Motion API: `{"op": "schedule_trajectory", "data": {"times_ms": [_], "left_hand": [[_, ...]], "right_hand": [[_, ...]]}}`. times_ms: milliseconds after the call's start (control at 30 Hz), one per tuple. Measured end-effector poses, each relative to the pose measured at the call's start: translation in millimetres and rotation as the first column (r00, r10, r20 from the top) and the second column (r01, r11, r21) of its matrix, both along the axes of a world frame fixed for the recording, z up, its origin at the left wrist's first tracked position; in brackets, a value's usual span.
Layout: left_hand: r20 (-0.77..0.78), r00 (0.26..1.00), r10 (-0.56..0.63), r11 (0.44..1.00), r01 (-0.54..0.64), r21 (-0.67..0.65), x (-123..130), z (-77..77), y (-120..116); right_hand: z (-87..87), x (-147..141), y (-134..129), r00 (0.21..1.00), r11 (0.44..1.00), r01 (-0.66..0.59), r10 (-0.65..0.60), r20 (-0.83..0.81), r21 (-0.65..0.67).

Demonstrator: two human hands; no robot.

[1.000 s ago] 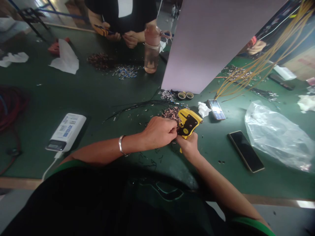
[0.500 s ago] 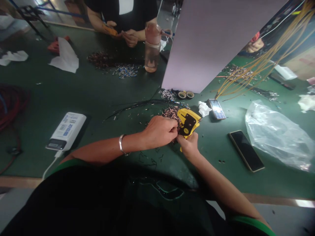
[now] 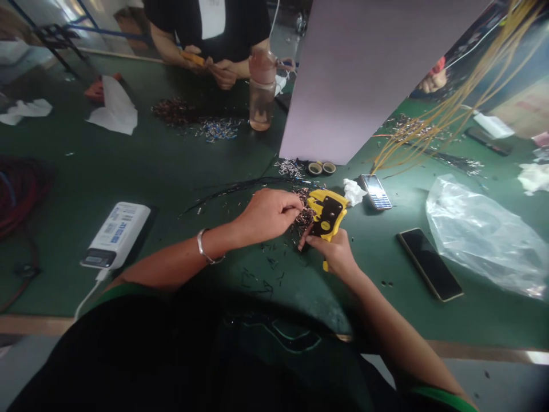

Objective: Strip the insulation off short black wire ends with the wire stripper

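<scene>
My right hand [image 3: 337, 250] is closed round the handles of a yellow and black wire stripper [image 3: 328, 214], its jaws pointing up and to the left. My left hand [image 3: 274, 213] is in a pinch just left of the tool's jaws; whatever lies between the fingertips is too small to make out. Beneath and between the hands lies a heap of small copper-coloured pieces [image 3: 305, 216]. Thin black wires [image 3: 240, 184] stretch leftward across the green table behind my left hand. Short dark scraps [image 3: 268, 286] are scattered in front of it.
A lilac panel [image 3: 351, 74] stands beyond the hands, with two tape rolls [image 3: 321, 167] at its foot. To the right are a keypad phone [image 3: 376, 191], a dark smartphone [image 3: 430, 264] and a clear plastic bag [image 3: 484, 234]. A white power bank [image 3: 116, 234] lies left. Across the table another person's hands [image 3: 221, 71] work.
My left hand has drawn back a little to the left, away from the wire stripper. The tool's jaws and the fingers beneath them show more plainly.
</scene>
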State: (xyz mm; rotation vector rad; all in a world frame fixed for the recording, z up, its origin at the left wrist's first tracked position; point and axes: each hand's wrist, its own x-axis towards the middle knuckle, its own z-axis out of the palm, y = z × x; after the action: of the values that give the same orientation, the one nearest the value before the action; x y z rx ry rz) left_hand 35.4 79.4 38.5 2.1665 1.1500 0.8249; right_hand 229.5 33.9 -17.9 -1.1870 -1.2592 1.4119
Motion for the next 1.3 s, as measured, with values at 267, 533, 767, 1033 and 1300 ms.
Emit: {"op": "schedule_trajectory", "data": {"times_ms": [267, 533, 767, 1033, 1300], "left_hand": [[0.016, 0.997, -0.078, 0.997, 0.079, -0.015, -19, 12.8, 21], [0.084, 0.985, -0.148, 0.98, 0.157, -0.119, -18, 15.8, 22], [0.093, 0.984, -0.152, 0.974, 0.165, -0.158, -17, 15.0, 19], [0.096, 0.984, -0.148, 0.971, 0.163, -0.175, -15, 13.1, 19], [0.086, 0.984, -0.157, 0.967, 0.171, -0.189, -15, 9.7, 22]], "right_hand": [[5.8, 16, 0, 0.949, 0.961, -0.27, 0.254, -0.188, -0.062], [4.3, 16, -5, 0.908, 0.915, -0.401, 0.389, -0.156, -0.052], [1.2, 12, -9, 0.934, 0.936, -0.345, 0.336, -0.124, -0.062], [-3.0, 11, -12, 0.96, 0.96, -0.273, 0.268, -0.079, -0.067], [-4.5, 8, -16, 0.978, 0.978, -0.206, 0.207, 0.009, -0.035]]}}
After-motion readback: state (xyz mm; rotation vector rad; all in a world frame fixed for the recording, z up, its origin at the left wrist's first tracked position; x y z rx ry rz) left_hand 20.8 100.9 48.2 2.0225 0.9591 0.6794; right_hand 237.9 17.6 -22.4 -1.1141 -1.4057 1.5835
